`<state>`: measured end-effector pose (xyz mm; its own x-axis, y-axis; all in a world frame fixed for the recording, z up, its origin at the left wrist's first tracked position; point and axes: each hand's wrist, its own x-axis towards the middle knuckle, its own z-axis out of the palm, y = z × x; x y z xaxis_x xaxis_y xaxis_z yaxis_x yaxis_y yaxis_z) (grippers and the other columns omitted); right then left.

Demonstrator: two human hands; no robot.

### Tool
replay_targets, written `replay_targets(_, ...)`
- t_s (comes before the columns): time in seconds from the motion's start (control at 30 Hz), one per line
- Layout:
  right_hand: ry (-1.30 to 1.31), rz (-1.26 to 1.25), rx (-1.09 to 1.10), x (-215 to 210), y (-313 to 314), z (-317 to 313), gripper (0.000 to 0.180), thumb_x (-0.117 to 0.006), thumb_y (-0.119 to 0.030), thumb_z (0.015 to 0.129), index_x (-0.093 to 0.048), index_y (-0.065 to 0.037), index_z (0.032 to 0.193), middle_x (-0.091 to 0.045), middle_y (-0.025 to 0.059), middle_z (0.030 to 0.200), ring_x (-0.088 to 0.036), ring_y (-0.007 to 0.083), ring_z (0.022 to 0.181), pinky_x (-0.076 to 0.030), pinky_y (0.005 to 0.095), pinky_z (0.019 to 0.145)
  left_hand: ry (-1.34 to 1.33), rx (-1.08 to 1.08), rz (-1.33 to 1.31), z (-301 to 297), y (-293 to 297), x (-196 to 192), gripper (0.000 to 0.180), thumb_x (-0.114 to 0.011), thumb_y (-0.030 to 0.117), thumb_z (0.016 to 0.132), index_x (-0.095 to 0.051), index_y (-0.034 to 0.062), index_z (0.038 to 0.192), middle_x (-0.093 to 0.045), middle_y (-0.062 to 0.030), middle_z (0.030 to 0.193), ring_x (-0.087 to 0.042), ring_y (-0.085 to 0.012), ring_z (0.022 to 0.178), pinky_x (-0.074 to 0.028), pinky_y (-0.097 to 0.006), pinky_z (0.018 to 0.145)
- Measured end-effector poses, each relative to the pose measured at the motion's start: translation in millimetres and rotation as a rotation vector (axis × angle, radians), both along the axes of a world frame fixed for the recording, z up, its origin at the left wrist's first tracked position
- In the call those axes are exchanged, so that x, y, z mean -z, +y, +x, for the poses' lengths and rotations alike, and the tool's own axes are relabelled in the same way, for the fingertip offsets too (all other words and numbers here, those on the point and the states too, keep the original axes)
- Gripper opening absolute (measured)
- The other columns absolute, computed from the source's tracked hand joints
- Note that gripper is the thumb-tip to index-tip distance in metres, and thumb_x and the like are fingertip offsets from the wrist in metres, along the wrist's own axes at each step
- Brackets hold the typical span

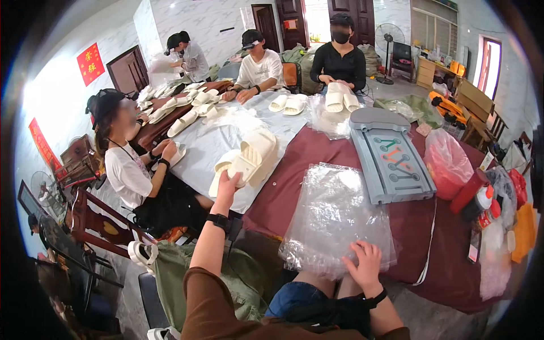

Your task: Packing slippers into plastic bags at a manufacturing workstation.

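Observation:
My left hand (228,184) reaches forward and grips a cream slipper (241,164) by its heel end, at the edge of the grey sheet (198,153) on the table. A second cream slipper (262,146) lies just beyond it, touching. My right hand (365,262) rests with fingers spread on the near edge of a stack of clear plastic bags (334,215) on the maroon tablecloth (283,192), close to my lap.
A grey plastic tray (388,153) with tools lies right of the bags. A red bag (447,161) and bottles (481,204) crowd the right side. Several other people sit around the table handling cream slippers (289,103). A person sits close on my left (130,164).

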<state>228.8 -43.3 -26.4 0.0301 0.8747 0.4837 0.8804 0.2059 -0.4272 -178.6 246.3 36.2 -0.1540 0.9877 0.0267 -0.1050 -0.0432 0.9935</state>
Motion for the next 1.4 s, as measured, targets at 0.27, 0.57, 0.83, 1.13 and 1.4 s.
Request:
replay_targets(0.27,-0.052,-0.029,-0.047,-5,-1,0,0.047,-0.073,-0.036,0.083,-0.065,-0.006,0.117,-0.058,0.0113,0.122,-0.05,0.0328,0.113,-0.037,0.0466,0.097,-0.269,0.152,0.286,25,-78,-93,0.039,-0.056,0.015,0.102,-0.044,-0.0004,0.136,-0.062,-0.0095,0.124,-0.063,-0.0188,0.11,-0.051,-0.035,0.093)
replay_targets(0.57,0.09,-0.033,-0.096,-62,0,-6,0.056,-0.073,-0.029,0.087,-0.055,-0.001,0.131,-0.058,0.0155,0.129,-0.05,0.0355,0.121,-0.039,0.0454,0.104,-0.403,0.242,0.296,133,-169,-128,0.036,-0.056,0.01,0.101,-0.046,0.0018,0.135,-0.063,-0.0055,0.119,-0.062,-0.012,0.101,-0.051,-0.026,0.083)
replay_targets(0.83,1.28,-0.063,-0.275,-64,24,-23,0.04,-0.054,-0.011,0.101,-0.046,0.0,0.139,-0.057,0.0117,0.131,-0.055,0.0168,0.117,-0.045,0.0331,0.099,-0.219,0.523,-0.058,236,-255,1,0.037,-0.057,0.024,0.102,-0.049,0.0021,0.131,-0.063,-0.0097,0.118,-0.064,-0.0178,0.103,-0.055,-0.032,0.07)
replay_targets(1.13,1.221,-0.218,-0.069,-11,-1,23,0.041,-0.051,-0.005,0.1,-0.043,0.001,0.139,-0.057,0.0122,0.131,-0.054,0.0172,0.118,-0.043,0.0316,0.101,1.167,0.408,0.521,195,-208,13,0.062,-0.075,0.041,0.085,-0.056,0.0129,0.137,-0.054,-0.0241,0.139,-0.052,-0.0429,0.126,-0.048,-0.048,0.097)
replay_targets(1.4,1.141,-0.083,-0.011,-10,-2,42,0.045,-0.052,-0.004,0.099,-0.04,0.0,0.143,-0.056,0.0148,0.131,-0.053,0.0204,0.119,-0.042,0.0336,0.102,1.296,0.596,0.658,189,-223,31,0.073,-0.08,0.046,0.076,-0.056,0.0147,0.137,-0.048,-0.0262,0.144,-0.038,-0.0485,0.138,-0.041,-0.054,0.107)
